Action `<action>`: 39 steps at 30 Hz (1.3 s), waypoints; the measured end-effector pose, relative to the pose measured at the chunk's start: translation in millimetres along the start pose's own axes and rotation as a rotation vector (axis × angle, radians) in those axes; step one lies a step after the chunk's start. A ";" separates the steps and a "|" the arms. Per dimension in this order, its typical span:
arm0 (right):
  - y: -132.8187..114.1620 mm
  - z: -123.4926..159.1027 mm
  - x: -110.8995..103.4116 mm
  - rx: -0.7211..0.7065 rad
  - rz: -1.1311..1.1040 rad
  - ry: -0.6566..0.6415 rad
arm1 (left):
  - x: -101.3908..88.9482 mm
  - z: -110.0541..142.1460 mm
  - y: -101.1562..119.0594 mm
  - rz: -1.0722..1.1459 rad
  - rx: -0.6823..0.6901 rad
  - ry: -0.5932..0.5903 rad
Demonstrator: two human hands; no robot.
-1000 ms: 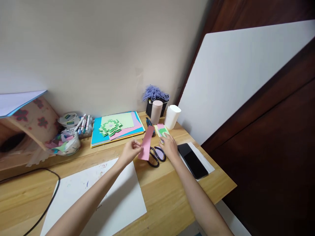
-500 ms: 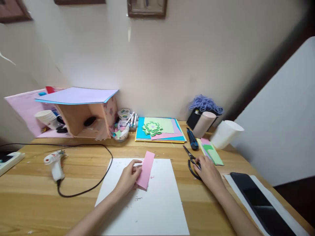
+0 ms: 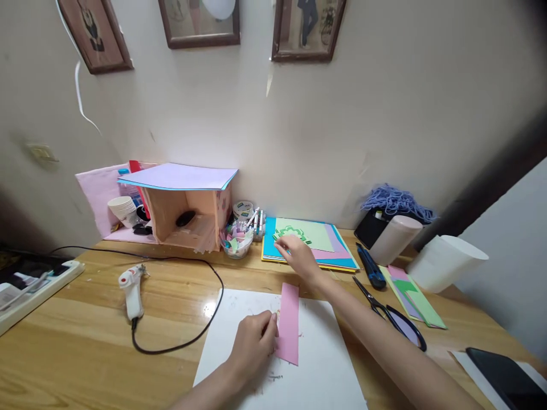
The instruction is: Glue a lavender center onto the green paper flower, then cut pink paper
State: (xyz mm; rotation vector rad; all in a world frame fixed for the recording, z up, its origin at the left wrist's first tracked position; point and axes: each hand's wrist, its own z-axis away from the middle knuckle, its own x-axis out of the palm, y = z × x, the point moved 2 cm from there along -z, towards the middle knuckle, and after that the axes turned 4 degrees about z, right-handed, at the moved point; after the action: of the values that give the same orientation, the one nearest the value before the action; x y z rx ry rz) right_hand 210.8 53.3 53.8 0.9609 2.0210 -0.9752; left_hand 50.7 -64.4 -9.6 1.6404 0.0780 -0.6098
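My left hand (image 3: 255, 343) lies on a white sheet (image 3: 322, 364), its fingers closed on the left edge of a pink paper strip (image 3: 289, 324). The strip stands lengthwise away from me on the sheet. My right hand (image 3: 299, 254) reaches across to a layered green paper flower (image 3: 293, 232), its fingers bent together at the flower's near edge. The hand covers part of the flower, which rests on a stack of coloured sheets (image 3: 342, 250). Black-handled scissors (image 3: 387, 313) lie right of the white sheet, under no hand.
On the left lie a white glue gun (image 3: 132, 290) with a looping black cord and a power strip (image 3: 47, 293). Behind stand a cardboard box (image 3: 183, 222) and a bowl of scraps (image 3: 237, 244). A blue cutter (image 3: 371, 266), paper strips (image 3: 416, 299), rolls and a phone (image 3: 506, 376) lie right.
My right hand has let go of the scissors and moved left to the paper flower. My left hand keeps hold of the pink strip, now turned straighter. The view has shifted.
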 end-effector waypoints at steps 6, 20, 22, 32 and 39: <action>22.2 -99.3 42.4 0.073 0.083 -0.026 | 0.7 -8.7 -14.6 0.260 -0.140 0.064; 23.0 -116.1 77.1 0.030 0.093 -0.202 | -0.3 -10.2 -14.9 0.347 -0.184 0.052; 19.1 -116.8 77.3 0.024 0.088 -0.207 | -0.1 -9.4 -13.7 0.333 -0.170 0.036; 26.5 -124.5 67.0 0.196 0.012 -0.194 | -0.9 -9.1 -11.3 0.304 -0.132 0.044; 53.5 -126.0 59.8 0.445 0.027 -0.328 | -3.3 -9.2 -7.6 0.269 -0.128 0.052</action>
State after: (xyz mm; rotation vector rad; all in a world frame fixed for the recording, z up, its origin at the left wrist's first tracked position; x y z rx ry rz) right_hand 193.7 201.6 48.5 0.9713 1.5455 -1.4990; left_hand 48.1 -53.5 -14.7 1.5102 -0.0646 -0.3492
